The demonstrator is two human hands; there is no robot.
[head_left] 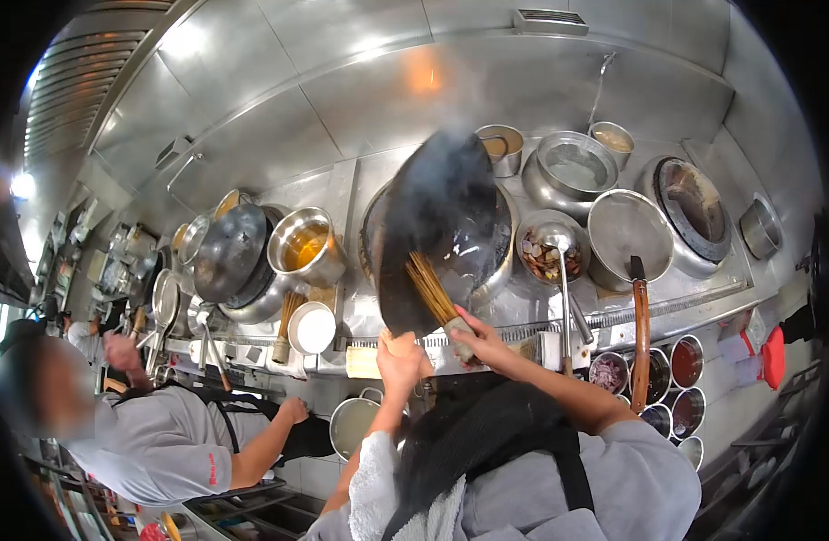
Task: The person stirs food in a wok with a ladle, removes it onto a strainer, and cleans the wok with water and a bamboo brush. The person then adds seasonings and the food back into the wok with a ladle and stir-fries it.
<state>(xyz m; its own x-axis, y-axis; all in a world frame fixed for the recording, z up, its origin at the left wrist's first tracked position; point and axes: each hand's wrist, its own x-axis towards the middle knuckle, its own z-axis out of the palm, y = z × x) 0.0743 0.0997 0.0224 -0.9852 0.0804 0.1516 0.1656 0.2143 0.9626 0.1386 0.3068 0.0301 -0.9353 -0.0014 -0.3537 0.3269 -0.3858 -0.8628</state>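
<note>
My left hand (398,353) grips the near rim of a large black wok (437,221), which is tilted steeply upward over the burner ring (507,245), with steam rising from it. My right hand (477,338) holds a bamboo brush (432,290) whose bristles press against the wok's inner surface. A white towel lies over my left forearm.
A co-worker in a grey shirt and apron (175,442) stands at my left. A pot of golden liquid (304,245), a covered wok (229,252), a bowl with a ladle (548,252), a lid (626,225), sauce containers (667,374) and a white bowl (311,327) crowd the stove.
</note>
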